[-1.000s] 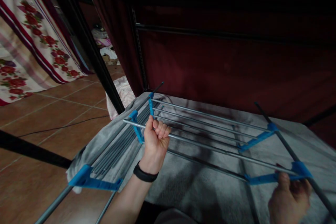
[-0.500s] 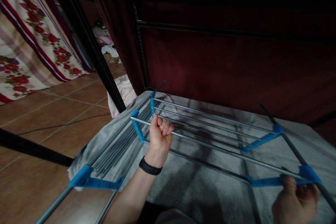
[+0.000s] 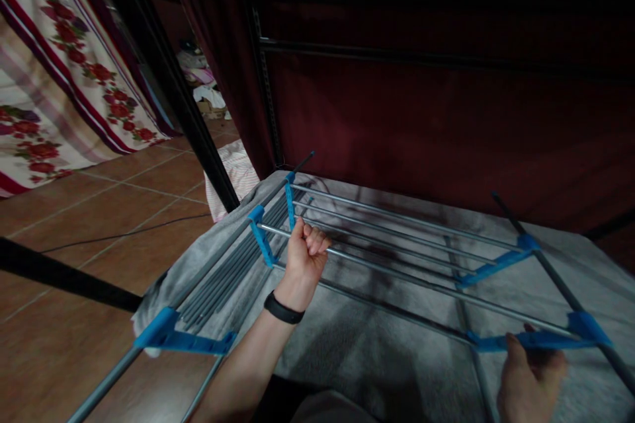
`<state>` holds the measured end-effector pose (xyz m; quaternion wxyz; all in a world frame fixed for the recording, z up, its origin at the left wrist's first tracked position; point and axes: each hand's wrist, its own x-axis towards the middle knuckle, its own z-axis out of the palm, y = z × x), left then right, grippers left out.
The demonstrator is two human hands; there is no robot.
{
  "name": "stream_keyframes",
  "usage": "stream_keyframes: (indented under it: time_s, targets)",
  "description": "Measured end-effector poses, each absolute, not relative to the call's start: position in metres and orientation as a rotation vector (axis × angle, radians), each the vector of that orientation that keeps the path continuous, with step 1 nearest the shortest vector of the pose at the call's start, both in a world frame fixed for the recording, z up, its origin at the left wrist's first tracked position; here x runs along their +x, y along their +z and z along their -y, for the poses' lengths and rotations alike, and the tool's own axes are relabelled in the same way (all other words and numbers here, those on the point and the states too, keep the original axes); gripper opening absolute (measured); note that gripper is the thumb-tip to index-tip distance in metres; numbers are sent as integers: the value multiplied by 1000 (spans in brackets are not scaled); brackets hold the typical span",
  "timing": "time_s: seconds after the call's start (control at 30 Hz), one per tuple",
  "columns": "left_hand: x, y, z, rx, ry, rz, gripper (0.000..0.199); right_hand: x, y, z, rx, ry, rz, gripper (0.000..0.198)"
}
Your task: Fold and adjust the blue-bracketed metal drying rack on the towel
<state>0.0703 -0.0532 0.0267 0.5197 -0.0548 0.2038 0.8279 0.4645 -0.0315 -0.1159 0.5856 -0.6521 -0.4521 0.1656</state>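
Observation:
A rack frame of grey metal tubes with blue plastic brackets stands on grey fabric. My left hand (image 3: 308, 248), with a black band on its wrist, is wrapped round a metal rod (image 3: 397, 273) near the rod's left end. That end lies at a blue left bracket (image 3: 262, 238); whether it is seated there is unclear. The rod's other end meets a blue right bracket (image 3: 536, 341). On that bracket my right hand (image 3: 533, 380) is closed, thumb in front and fingers partly hidden behind it. Behind, more rods (image 3: 387, 210) span the rack.
Several loose grey rods (image 3: 233, 264) lie at the left on the grey fabric (image 3: 367, 357). Black metal posts (image 3: 173, 86) and a dark red curtain (image 3: 421, 125) enclose the space. Left are a tiled floor (image 3: 99, 205), a cable (image 3: 124, 235) and a floral cloth (image 3: 64, 33).
The rod in my left hand has shifted slightly right, its left end no longer jutting past the bracket. My right hand has slid left along the blue bracket, away from its outer corner.

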Motion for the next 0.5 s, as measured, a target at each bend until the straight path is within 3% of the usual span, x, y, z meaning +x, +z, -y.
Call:
stream_keyframes:
  time_s: [0.5]
  targets:
    - [66,29,54,-75,1937,-470,56,459,-93,31,-1494,433,1012,44]
